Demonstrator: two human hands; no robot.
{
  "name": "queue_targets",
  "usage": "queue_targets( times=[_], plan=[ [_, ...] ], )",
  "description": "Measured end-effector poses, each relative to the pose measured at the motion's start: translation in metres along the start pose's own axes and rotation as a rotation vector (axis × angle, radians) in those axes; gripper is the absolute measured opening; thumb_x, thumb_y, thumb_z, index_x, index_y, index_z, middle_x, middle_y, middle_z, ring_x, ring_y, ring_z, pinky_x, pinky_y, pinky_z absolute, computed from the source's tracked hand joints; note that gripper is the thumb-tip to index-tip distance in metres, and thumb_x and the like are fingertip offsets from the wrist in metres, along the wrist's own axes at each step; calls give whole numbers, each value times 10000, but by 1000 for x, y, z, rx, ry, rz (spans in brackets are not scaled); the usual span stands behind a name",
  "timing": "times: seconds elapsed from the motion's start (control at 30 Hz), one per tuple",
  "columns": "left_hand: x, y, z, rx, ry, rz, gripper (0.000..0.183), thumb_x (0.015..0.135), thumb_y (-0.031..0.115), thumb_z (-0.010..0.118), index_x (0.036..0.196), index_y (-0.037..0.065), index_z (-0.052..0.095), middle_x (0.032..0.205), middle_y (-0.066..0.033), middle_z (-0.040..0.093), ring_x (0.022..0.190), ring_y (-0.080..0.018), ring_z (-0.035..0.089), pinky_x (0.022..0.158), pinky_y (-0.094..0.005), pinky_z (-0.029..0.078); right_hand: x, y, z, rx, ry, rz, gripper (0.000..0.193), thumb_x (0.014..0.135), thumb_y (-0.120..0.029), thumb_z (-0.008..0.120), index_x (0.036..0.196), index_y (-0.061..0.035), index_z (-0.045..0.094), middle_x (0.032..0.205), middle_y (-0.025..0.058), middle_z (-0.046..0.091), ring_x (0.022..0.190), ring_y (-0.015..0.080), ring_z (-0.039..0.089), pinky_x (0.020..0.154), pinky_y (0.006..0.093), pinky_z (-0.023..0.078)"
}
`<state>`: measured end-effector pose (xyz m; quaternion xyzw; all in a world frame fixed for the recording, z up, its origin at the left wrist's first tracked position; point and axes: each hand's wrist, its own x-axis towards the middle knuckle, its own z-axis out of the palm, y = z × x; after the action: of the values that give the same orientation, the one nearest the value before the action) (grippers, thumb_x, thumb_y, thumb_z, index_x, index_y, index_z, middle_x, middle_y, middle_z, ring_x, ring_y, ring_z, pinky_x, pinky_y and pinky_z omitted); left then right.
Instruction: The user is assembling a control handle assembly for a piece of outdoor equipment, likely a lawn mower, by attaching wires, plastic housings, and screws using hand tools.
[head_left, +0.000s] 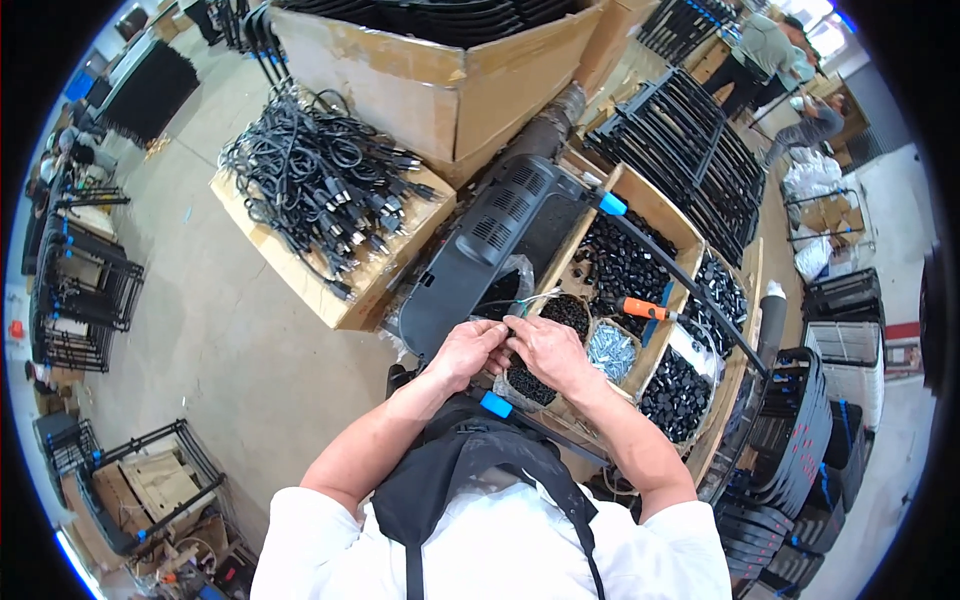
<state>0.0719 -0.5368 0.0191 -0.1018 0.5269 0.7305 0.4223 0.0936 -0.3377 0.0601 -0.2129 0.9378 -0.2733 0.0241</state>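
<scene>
My left hand (470, 352) and my right hand (552, 354) meet at the fingertips, both closed in a pinch. What lies between the fingers is hidden. Thin wires (540, 298), some green and some white, stick out just beyond the fingertips. Past them lies a long black plastic housing (470, 255) with vent slots. Beneath and beside my right hand are small black screws (530, 386) in a round container. Silver screws (611, 352) fill another container to its right. An orange-handled screwdriver (645, 309) rests across the wooden parts tray (655, 352).
Black cables (320, 190) lie heaped on a cardboard box (360, 305) at the left. A big carton (380, 85) of black parts stands behind. A black bar with blue ends (690, 285) crosses the tray. Stacked black frames (690, 150) and several people are farther back.
</scene>
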Motion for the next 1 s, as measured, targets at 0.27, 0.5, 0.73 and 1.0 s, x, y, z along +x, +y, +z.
queue_targets(
  times=[0.27, 0.5, 0.73, 1.0],
  plan=[
    [-45, 14, -44, -64, 165, 145, 358, 1141, 325, 469, 1198, 16, 642, 912, -26, 653, 689, -94, 587, 591, -246, 487, 87, -34, 25, -64, 127, -25, 293, 968, -199, 683, 1213, -39, 671, 965, 149, 697, 890, 346, 713, 753, 439, 588],
    [-83, 9, -77, -110, 121, 142, 350, 1129, 321, 493, 1283, 20, 584, 895, -4, 594, 710, -79, 541, 597, -235, 458, 141, -44, 70, -137, 52, -51, 301, 974, -212, 681, 1218, -36, 680, 980, 144, 713, 921, 322, 724, 779, 424, 596],
    [-80, 23, -105, 100, 16, 125, 359, 1118, 313, 524, 1344, 38, 577, 896, 7, 589, 717, -73, 543, 617, -235, 468, 149, -61, 77, -250, -41, 11, 293, 969, -200, 678, 1203, -24, 661, 949, 155, 704, 896, 337, 726, 781, 429, 596],
    [-55, 36, -114, -34, -96, 172, 402, 1132, 229, 477, 1454, -9, 510, 937, -8, 617, 774, -89, 609, 692, -252, 553, 150, -59, 36, 274, -30, 460, 257, 1015, -99, 610, 1242, 13, 660, 1054, 200, 762, 963, 276, 761, 833, 375, 587]
  ],
)
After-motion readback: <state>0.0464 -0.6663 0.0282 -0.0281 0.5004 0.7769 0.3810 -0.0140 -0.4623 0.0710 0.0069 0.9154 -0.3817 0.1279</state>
